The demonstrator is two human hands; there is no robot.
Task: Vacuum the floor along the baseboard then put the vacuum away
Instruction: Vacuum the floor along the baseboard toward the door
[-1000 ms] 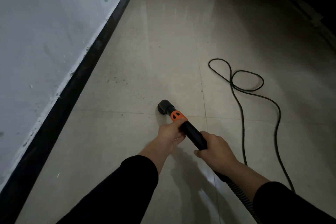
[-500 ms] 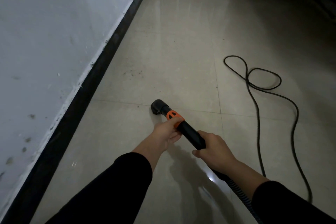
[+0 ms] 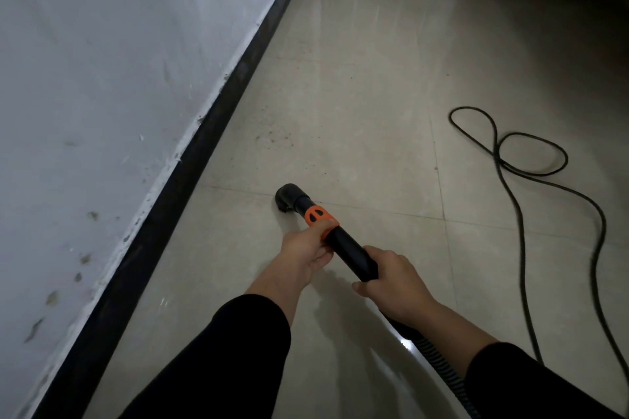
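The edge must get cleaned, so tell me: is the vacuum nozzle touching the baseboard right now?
No: the vacuum nozzle sits out on the floor, with a strip of bare floor between it and the black baseboard.

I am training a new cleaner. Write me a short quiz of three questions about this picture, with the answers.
1. True or false: the vacuum nozzle touches the black baseboard.
2. Which hand grips the wand at its orange collar? A: left hand. B: right hand.
3. Fill in: the black power cord lies on the floor to the ____ of the wand.
Key: 1 false, there is bare floor between them; 2 A; 3 right.
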